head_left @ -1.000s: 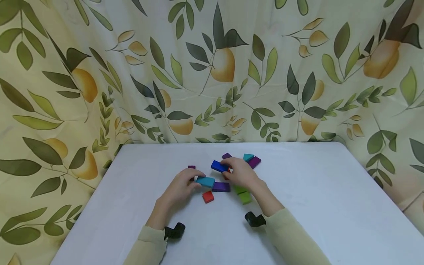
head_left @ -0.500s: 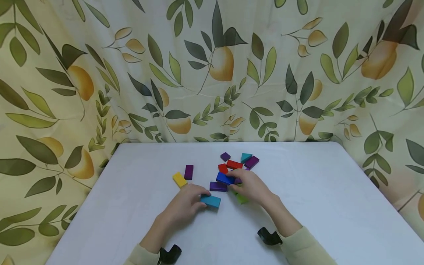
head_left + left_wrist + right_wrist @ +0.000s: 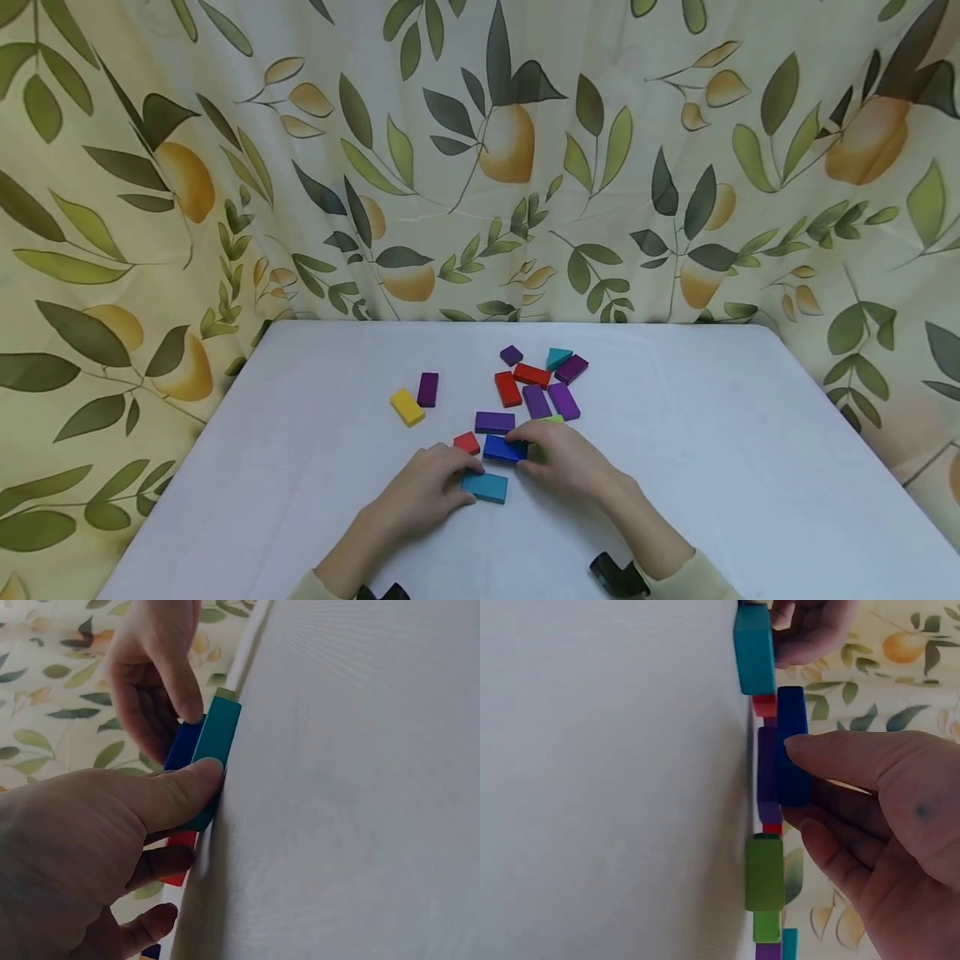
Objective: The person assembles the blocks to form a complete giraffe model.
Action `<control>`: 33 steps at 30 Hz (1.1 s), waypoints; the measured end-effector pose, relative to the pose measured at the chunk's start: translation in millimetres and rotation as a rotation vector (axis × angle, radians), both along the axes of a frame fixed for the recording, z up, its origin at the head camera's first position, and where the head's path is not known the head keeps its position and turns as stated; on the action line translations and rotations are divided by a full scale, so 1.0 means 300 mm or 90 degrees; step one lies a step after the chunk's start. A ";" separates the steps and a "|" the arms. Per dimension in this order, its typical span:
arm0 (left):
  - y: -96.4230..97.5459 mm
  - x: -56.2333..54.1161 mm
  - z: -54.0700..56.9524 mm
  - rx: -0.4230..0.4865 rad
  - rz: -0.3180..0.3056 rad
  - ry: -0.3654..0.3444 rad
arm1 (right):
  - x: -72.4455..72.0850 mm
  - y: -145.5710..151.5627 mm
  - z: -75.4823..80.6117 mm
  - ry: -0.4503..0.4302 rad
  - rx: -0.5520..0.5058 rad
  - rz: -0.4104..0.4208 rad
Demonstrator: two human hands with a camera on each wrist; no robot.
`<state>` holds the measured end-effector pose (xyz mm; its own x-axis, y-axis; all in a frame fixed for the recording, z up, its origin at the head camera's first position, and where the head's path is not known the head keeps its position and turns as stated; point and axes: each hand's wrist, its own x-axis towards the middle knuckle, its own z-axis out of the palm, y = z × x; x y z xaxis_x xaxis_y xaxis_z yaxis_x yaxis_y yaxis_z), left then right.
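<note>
My left hand (image 3: 427, 487) pinches the left end of a flat teal block (image 3: 487, 488) between thumb and fingers, low over the white table. Just beyond it, my right hand (image 3: 573, 458) holds the right end of a dark blue block (image 3: 501, 449); in the right wrist view the thumb presses its face. The blue block appears raised off the tabletop in that view. Behind it lies a purple block (image 3: 495, 422), and a small red block (image 3: 467, 442) sits by my left fingertips. Green blocks (image 3: 765, 871) are mostly hidden behind my right hand in the head view.
Farther back lie red blocks (image 3: 507, 389), purple blocks (image 3: 563, 401) and a teal triangular block (image 3: 558, 358). A yellow block (image 3: 407, 407) and a dark purple one (image 3: 427, 389) lie at the left. A leaf-patterned curtain (image 3: 480, 167) hangs behind the table (image 3: 300, 417).
Both hands have come nearer to the person, carrying the teal and blue blocks along. The yellow, red and purple blocks they covered now show. The grips look the same.
</note>
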<state>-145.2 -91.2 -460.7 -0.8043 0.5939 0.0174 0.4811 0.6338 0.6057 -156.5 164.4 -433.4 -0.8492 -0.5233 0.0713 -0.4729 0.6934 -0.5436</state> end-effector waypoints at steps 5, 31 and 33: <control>-0.023 0.002 -0.026 0.008 -0.011 0.003 | 0.005 -0.013 -0.021 0.000 0.014 0.021; -0.071 -0.027 -0.051 0.083 -0.094 0.072 | 0.011 -0.003 0.000 -0.042 0.040 0.038; -0.072 -0.027 -0.050 0.089 -0.096 0.072 | 0.009 -0.005 -0.004 -0.043 0.032 0.045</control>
<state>-153.4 -112.8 -475.7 -0.6948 0.6927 0.1934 0.6338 0.4627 0.6198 -153.7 162.8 -434.7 -0.8118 -0.5838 -0.0127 -0.4856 0.6870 -0.5406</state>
